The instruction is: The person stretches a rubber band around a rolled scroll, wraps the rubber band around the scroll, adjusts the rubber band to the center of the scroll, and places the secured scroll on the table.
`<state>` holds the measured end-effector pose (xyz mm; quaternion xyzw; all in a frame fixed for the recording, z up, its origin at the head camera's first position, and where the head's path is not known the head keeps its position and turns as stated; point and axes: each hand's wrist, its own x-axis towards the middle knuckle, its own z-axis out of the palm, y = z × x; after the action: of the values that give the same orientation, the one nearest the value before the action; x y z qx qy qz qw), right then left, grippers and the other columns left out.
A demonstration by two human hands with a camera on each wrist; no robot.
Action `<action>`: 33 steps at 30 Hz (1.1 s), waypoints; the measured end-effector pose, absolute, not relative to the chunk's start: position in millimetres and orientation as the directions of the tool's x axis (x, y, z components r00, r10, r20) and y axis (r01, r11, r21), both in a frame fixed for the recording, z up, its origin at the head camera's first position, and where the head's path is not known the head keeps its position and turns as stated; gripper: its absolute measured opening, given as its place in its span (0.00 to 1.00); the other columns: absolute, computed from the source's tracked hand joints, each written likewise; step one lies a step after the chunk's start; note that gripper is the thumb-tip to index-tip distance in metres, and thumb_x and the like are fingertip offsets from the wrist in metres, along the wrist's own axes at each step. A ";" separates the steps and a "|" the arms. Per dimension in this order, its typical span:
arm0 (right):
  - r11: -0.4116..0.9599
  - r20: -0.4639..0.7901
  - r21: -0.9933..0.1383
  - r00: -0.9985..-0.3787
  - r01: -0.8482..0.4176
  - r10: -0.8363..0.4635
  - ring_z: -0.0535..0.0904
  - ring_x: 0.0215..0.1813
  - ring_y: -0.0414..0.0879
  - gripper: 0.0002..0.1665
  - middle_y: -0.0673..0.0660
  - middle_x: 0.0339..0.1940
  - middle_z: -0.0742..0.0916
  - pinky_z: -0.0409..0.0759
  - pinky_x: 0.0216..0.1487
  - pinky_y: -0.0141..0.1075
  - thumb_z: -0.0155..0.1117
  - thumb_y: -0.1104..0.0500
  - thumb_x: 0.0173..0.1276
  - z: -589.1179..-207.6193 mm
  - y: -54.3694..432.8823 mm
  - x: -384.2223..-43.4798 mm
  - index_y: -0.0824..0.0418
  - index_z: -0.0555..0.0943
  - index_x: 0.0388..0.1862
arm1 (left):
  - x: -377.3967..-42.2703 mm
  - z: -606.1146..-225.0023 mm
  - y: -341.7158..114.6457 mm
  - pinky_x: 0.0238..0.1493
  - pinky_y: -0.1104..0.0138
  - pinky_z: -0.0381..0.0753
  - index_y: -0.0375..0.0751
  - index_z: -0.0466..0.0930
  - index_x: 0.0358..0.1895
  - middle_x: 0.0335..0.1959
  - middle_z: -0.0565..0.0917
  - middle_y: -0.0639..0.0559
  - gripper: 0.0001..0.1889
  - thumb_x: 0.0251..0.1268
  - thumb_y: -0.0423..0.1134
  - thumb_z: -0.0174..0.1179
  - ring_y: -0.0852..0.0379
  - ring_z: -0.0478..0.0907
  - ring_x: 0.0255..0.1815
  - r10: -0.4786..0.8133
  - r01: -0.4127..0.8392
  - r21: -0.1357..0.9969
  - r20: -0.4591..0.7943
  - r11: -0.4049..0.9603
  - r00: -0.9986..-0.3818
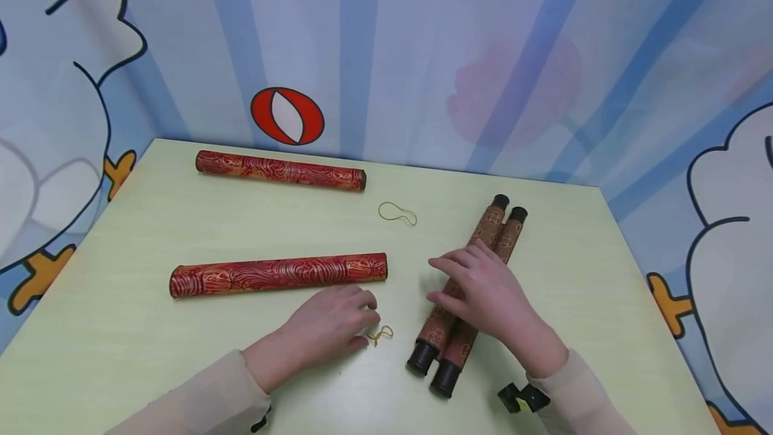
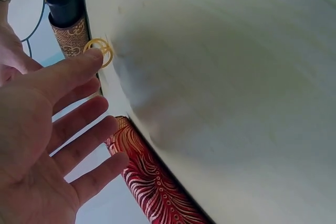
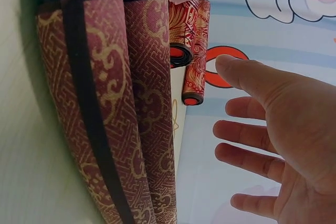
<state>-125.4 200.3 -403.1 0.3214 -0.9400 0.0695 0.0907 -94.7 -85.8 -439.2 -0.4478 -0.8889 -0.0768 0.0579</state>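
Note:
My left hand [image 1: 326, 324] reaches over the table with loose fingers, beside a small twisted yellow elastic band [image 1: 378, 337]. In the left wrist view the thumb overlaps that band, but whether they touch I cannot tell. Just beyond this hand lies a rolled red scroll [image 1: 278, 274] with a swirling gold pattern. My right hand [image 1: 492, 294] is spread over two brown patterned scrolls with black end knobs, a left one [image 1: 436, 327] and a right one [image 1: 464, 340], lying side by side. The right wrist view shows its fingers apart from them, holding nothing.
A second red scroll [image 1: 280, 170] lies near the table's back edge. Another yellow elastic band [image 1: 415, 219] lies loose between it and the brown scrolls. Behind the pale table [image 1: 121, 274] hangs a blue-striped cartoon backdrop [image 1: 410, 52], which also flanks both sides.

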 end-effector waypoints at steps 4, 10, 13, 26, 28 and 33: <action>0.783 0.215 -0.079 -0.777 -0.617 -0.591 0.85 0.56 0.57 0.31 0.57 0.53 0.91 0.70 0.78 0.63 0.81 0.44 0.66 -404.3 200.6 -123.5 0.59 0.88 0.61 | -94.8 -443.0 -83.9 0.56 0.61 0.86 0.48 0.91 0.37 0.44 0.88 0.53 0.08 0.58 0.42 0.81 0.54 0.85 0.46 0.800 0.824 0.062 0.210 0.563 -0.563; 0.776 0.215 -0.085 -0.772 -0.625 -0.598 0.85 0.57 0.57 0.31 0.57 0.53 0.91 0.70 0.77 0.63 0.80 0.43 0.66 -407.6 200.2 -121.5 0.59 0.88 0.61 | -93.4 -449.2 -79.9 0.51 0.64 0.87 0.50 0.92 0.35 0.41 0.88 0.55 0.04 0.62 0.42 0.78 0.57 0.85 0.43 0.812 0.841 0.050 0.237 0.539 -0.534; 0.772 0.224 -0.083 -0.766 -0.631 -0.602 0.85 0.56 0.57 0.31 0.57 0.53 0.91 0.70 0.77 0.64 0.81 0.44 0.66 -408.9 199.9 -121.1 0.59 0.88 0.61 | -92.6 -451.0 -77.9 0.53 0.64 0.87 0.51 0.93 0.36 0.40 0.87 0.56 0.01 0.65 0.41 0.76 0.57 0.84 0.43 0.812 0.840 0.036 0.235 0.541 -0.534; 0.768 0.230 -0.091 -0.763 -0.634 -0.604 0.85 0.56 0.57 0.31 0.57 0.52 0.91 0.72 0.76 0.64 0.81 0.44 0.66 -409.6 198.9 -121.7 0.59 0.88 0.61 | -94.1 -452.3 -77.5 0.48 0.65 0.86 0.51 0.92 0.38 0.39 0.86 0.56 0.01 0.69 0.39 0.72 0.58 0.83 0.40 0.810 0.834 0.010 0.234 0.551 -0.538; 0.768 0.230 -0.093 -0.764 -0.634 -0.603 0.86 0.56 0.57 0.31 0.57 0.52 0.91 0.72 0.76 0.64 0.81 0.44 0.66 -409.7 198.8 -121.7 0.59 0.88 0.61 | -96.0 -449.8 -79.1 0.44 0.67 0.86 0.51 0.92 0.36 0.38 0.86 0.57 0.02 0.67 0.38 0.73 0.58 0.83 0.39 0.801 0.832 0.031 0.256 0.553 -0.542; 0.771 0.226 -0.094 -0.767 -0.630 -0.600 0.85 0.56 0.57 0.30 0.56 0.52 0.91 0.72 0.76 0.63 0.81 0.44 0.66 -410.5 198.0 -122.1 0.59 0.88 0.61 | -101.7 -437.5 -84.7 0.34 0.69 0.83 0.53 0.89 0.33 0.35 0.85 0.59 0.06 0.65 0.36 0.75 0.61 0.83 0.34 0.754 0.807 0.149 0.291 0.572 -0.589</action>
<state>-122.1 198.0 -410.5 0.3285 -0.9364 0.0826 0.0919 -101.7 -84.7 -437.5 -0.4429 -0.8811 -0.1337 0.0978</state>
